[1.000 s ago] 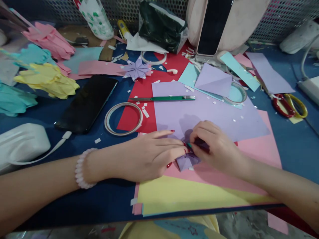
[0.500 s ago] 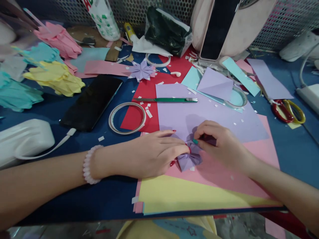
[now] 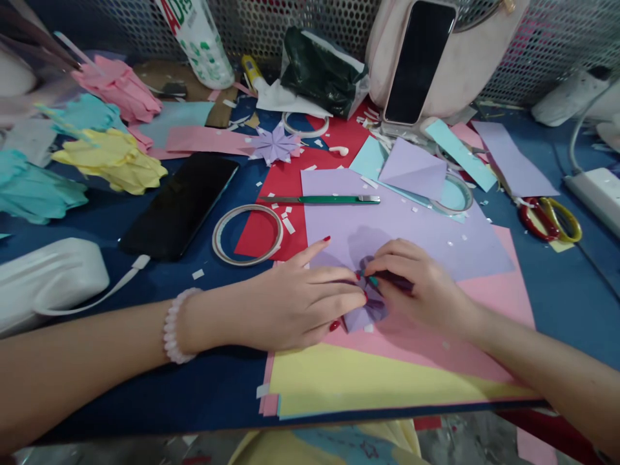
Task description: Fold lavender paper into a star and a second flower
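A small piece of folded purple paper (image 3: 361,319), shaped like a flower or star, lies on the stacked sheets between my two hands. My left hand (image 3: 295,303) comes in palm down from the left. Its fingertips press on the folded paper, the thumb is beside the paper's left edge, and the little finger is lifted away. Thumb and fingertips of my right hand (image 3: 416,278) pinch the upper right part of the same folded paper. The fingers cover much of it, so the exact folds are hidden.
Behind the hands lie a green craft knife (image 3: 341,200), a tape roll (image 3: 248,259) and a purple paper star (image 3: 275,144). A black phone (image 3: 179,206) is at left, with crumpled paper flowers (image 3: 111,161) beyond. Scissors (image 3: 549,219) are at right. Paper scraps are scattered around.
My right fingertips have moved slightly left, closer to the left fingertips on the folded paper. The little finger of my left hand has risen. The whole view has shifted a little.
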Demonstrator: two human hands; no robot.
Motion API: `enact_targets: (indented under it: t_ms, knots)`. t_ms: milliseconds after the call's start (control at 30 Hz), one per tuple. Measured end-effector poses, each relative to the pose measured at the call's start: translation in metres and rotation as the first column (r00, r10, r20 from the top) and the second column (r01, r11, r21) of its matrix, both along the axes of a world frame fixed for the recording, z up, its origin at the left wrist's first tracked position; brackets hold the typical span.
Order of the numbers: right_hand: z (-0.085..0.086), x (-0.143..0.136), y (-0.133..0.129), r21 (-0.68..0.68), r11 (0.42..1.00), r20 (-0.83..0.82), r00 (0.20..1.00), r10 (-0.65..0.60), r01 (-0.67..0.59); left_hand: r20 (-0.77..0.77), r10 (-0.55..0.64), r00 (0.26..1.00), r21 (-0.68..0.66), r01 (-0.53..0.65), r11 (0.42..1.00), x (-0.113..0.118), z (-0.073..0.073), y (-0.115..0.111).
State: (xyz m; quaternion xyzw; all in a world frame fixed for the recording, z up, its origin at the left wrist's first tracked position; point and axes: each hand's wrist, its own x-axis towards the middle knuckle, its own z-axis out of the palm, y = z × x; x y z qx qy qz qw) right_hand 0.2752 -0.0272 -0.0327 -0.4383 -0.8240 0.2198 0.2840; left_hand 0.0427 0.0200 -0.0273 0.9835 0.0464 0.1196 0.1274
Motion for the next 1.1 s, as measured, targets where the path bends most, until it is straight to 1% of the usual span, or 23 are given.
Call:
enact_targets:
  t_ms: [133, 233, 333, 433, 500, 567, 633, 800, 900, 1100]
  knots:
    - [0.001, 0.001, -0.002, -0.021, 1.0, 0.019, 1.0, -0.014, 0.014, 0.001, 0.027, 1.0, 0.022, -0.027, 0.999, -0.001, -0.001, -0.003]
    - [0.001, -0.001, -0.004, -0.037, 0.998, 0.028, 0.999, -0.042, 0.043, 0.037, 0.064, 0.997, 0.092, -0.067, 0.994, -0.002, -0.002, -0.008]
    - [0.001, -0.003, -0.006, -0.041, 0.997, 0.037, 0.997, -0.071, 0.072, 0.106, 0.1, 0.989, 0.156, -0.116, 0.981, -0.003, 0.0, -0.013]
    - [0.004, -0.004, -0.008, -0.059, 0.994, 0.056, 0.994, -0.089, 0.093, 0.173, 0.058, 0.983, 0.223, -0.096, 0.97, -0.004, 0.004, -0.016]
    - [0.006, -0.004, -0.009, -0.079, 0.993, 0.065, 0.994, -0.083, 0.088, 0.142, 0.036, 0.989, 0.25, -0.072, 0.966, -0.004, 0.006, -0.017]
    - [0.008, -0.003, -0.009, -0.094, 0.992, 0.067, 0.995, -0.074, 0.08, 0.085, 0.043, 0.995, 0.245, -0.062, 0.967, -0.003, 0.006, -0.018]
    - [0.008, -0.002, -0.009, -0.102, 0.992, 0.06, 0.996, -0.068, 0.074, 0.063, 0.045, 0.997, 0.23, -0.058, 0.971, -0.003, 0.003, -0.02]
    - [0.006, -0.001, -0.009, -0.084, 0.996, 0.018, 0.999, -0.032, 0.033, 0.04, 0.071, 0.997, 0.192, -0.077, 0.978, -0.001, -0.003, -0.021]
    - [0.005, -0.001, -0.008, -0.075, 0.997, -0.021, 1.0, -0.002, 0.0, 0.043, 0.07, 0.997, 0.2, -0.077, 0.977, 0.0, -0.003, -0.021]
    - [0.007, 0.0, -0.007, -0.098, 0.995, -0.056, 0.998, 0.021, -0.026, 0.029, 0.099, 0.995, 0.222, -0.103, 0.97, -0.001, -0.003, -0.022]
